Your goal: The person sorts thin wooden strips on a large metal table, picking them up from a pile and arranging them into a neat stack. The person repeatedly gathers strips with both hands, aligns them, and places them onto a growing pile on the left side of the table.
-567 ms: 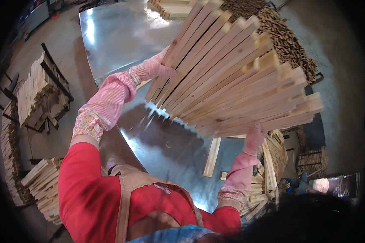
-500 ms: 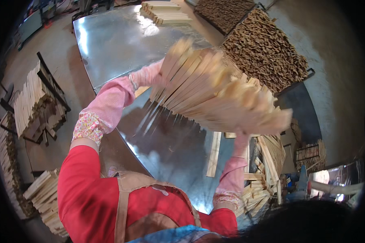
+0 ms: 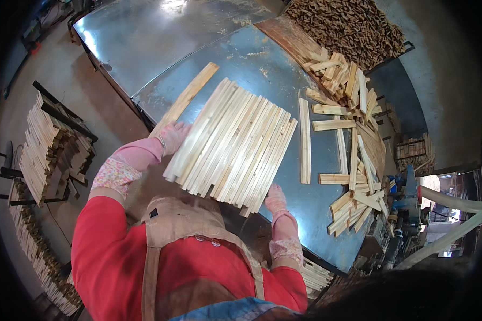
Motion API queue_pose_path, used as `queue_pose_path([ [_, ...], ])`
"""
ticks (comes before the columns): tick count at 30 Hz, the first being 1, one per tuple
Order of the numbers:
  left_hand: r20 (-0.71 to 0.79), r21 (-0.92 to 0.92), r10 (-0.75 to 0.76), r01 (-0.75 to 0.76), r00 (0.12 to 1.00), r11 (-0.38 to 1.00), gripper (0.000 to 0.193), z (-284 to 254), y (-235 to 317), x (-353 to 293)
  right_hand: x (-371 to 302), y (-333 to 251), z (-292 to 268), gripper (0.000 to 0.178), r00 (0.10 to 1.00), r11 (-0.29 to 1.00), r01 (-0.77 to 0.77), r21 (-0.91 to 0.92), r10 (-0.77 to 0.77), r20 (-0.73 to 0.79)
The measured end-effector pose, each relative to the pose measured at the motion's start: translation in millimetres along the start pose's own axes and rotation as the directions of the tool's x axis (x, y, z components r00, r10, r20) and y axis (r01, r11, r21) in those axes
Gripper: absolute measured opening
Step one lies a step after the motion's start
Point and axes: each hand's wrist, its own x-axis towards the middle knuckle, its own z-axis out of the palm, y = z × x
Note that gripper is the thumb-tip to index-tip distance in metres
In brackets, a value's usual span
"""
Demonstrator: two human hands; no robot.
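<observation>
A tight row of pale wooden slats (image 3: 233, 144) lies side by side between my hands, its near end reaching past the table edge toward my apron. My left hand (image 3: 174, 136), in a pink glove, presses against the row's left side. At the lower right corner, my right hand (image 3: 276, 199), also gloved, grips the outer slats; the row partly hides its fingers. One separate slat (image 3: 190, 91) lies on the metal table (image 3: 268, 69), just beyond my left hand.
Loose slats (image 3: 353, 128) are scattered in a heap along the table's right side, with a single slat (image 3: 304, 140) nearer the row. A large pile of short wood pieces (image 3: 348, 32) stands at the far right. Stacked slats on racks (image 3: 51, 150) stand at the left.
The slats, raised and fanned out over the table before, are now lower, nearer my body and lined up in an even row. Both hands have come down and closer together.
</observation>
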Motion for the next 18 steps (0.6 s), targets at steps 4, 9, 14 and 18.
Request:
queue_pose_path([
  [4,0.032,0.34,-0.212,0.188,0.977,0.921,0.065,55,-11,-11,6,-70,-30,0.053,0.836,0.633,-0.541,0.554,0.475,0.274],
  [9,-0.068,0.27,-0.534,0.531,0.843,0.803,0.086,19,23,-1,-5,-45,25,0.055,0.812,0.381,-0.528,0.759,0.489,0.319],
  [14,-0.055,-0.005,-0.693,0.694,0.719,0.72,0.084,-5,-11,24,46,-76,-12,0.056,0.808,0.39,-0.543,0.743,0.483,0.337],
  [18,0.054,-0.148,-0.72,0.719,0.692,0.679,0.079,-27,-59,59,84,-74,16,0.064,0.84,0.231,-0.491,0.84,0.381,0.386],
])
